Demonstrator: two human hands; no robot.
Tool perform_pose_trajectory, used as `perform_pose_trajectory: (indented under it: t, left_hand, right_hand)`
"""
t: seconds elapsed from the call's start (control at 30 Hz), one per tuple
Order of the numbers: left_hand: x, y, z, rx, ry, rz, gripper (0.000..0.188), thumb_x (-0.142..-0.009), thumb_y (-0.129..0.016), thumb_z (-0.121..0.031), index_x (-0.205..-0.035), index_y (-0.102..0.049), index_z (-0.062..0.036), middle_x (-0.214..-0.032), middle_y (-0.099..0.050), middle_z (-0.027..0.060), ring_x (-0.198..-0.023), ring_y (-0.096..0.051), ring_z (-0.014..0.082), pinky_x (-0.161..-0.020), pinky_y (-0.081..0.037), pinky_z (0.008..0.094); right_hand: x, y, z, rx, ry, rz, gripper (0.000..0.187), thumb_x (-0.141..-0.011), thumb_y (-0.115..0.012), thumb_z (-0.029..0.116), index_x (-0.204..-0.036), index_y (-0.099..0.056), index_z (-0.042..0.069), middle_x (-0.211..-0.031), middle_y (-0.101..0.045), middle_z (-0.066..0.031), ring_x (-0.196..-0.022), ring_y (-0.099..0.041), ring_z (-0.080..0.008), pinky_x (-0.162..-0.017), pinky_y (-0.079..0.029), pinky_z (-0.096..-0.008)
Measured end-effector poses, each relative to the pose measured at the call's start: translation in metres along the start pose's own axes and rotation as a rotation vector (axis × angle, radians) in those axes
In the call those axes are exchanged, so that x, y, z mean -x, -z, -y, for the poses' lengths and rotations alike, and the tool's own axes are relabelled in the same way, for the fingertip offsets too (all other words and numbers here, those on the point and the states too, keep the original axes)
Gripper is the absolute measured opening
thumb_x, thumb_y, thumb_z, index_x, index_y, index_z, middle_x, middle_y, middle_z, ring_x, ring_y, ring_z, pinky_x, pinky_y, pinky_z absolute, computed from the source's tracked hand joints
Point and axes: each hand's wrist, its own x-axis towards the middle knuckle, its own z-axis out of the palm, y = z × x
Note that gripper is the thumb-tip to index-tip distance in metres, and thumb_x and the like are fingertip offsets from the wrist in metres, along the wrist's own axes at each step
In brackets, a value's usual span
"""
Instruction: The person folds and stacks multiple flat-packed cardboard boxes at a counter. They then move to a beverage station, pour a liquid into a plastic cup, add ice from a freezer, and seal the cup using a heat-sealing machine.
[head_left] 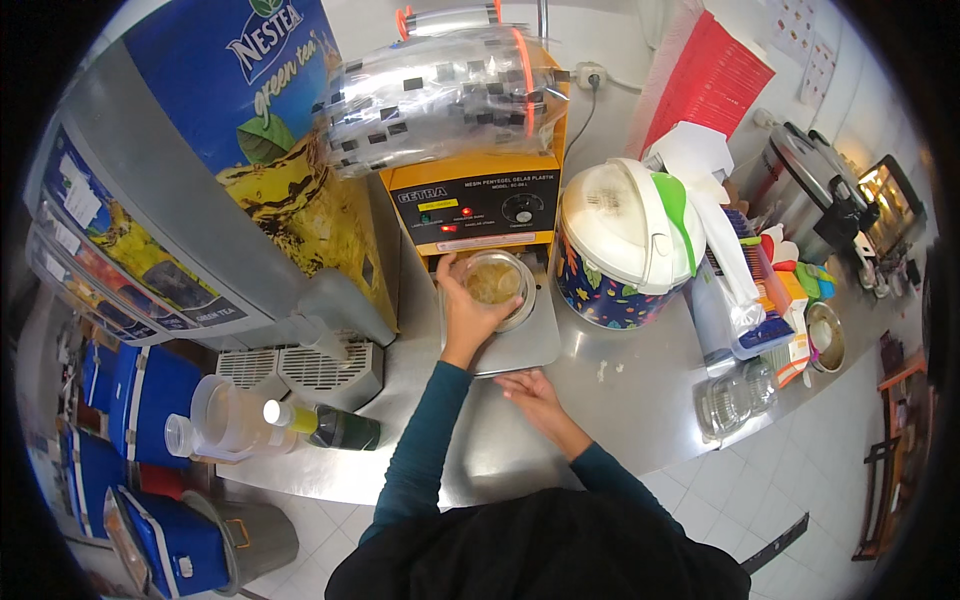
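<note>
A clear plastic cup [494, 280] with yellowish-brown contents stands in the round metal holder on the pulled-out tray [525, 348] of a yellow cup sealing machine [475, 210]. My left hand [470, 312] is curled round the cup's near side, with thumb and fingers at its rim. Just in front of the tray's near edge is my right hand [535, 397], empty, its fingers stretched out to the left. Whether those fingertips touch the tray, I cannot tell. A roll of clear film with dark marks [440, 100] lies across the top of the machine.
Left of the machine stands a tall tea dispenser [230, 230] with a grey drip tray [330, 375]. A dark bottle with a pale cap [335, 425] lies near plastic jugs. At right are a lidded patterned bucket [620, 250], a utensil bin [745, 300] and clear plastic containers [737, 397].
</note>
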Motion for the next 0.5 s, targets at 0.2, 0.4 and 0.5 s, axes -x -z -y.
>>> perform_pose_trajectory:
  t: [0.2, 0.4, 0.5]
  left_hand:
    - [0.016, -0.006, 0.003, -0.301, 0.106, 0.019, 0.101, -0.048, -0.08, -0.031, -0.125, -0.022, -0.0019, -0.121, -0.038, 0.0205, -0.106, -0.044, 0.0344, -0.091, -0.031, 0.0452]
    - [0.078, 0.014, -0.022, -0.587, 0.291, 0.2, 0.099, -0.058, -0.071, -0.046, -0.13, -0.019, -0.0027, -0.135, -0.023, 0.0186, -0.125, -0.013, 0.04, -0.093, -0.008, 0.0619]
    - [0.113, 0.004, -0.019, -0.604, 0.215, 0.17, 0.096, -0.062, -0.064, -0.055, -0.131, -0.02, -0.0048, -0.138, -0.008, 0.0216, -0.126, -0.003, 0.0443, -0.093, -0.002, 0.0633]
  right_hand:
    - [0.017, 0.059, 0.064, 0.462, -0.081, 0.083, 0.075, -0.069, -0.067, 0.001, -0.126, -0.019, 0.007, -0.117, -0.037, -0.015, -0.102, -0.046, -0.0212, -0.082, -0.044, -0.0302]
    - [0.009, 0.012, 0.252, 0.635, 0.097, 0.264, 0.078, -0.066, -0.067, -0.004, -0.127, -0.02, 0.011, -0.118, -0.039, -0.0093, -0.102, -0.047, -0.0179, -0.084, -0.042, -0.03]
    - [-0.013, -0.01, 0.327, 0.834, 0.184, 0.228, 0.078, -0.067, -0.064, -0.005, -0.129, -0.02, 0.01, -0.12, -0.04, -0.012, -0.103, -0.049, -0.0202, -0.085, -0.042, -0.0303]
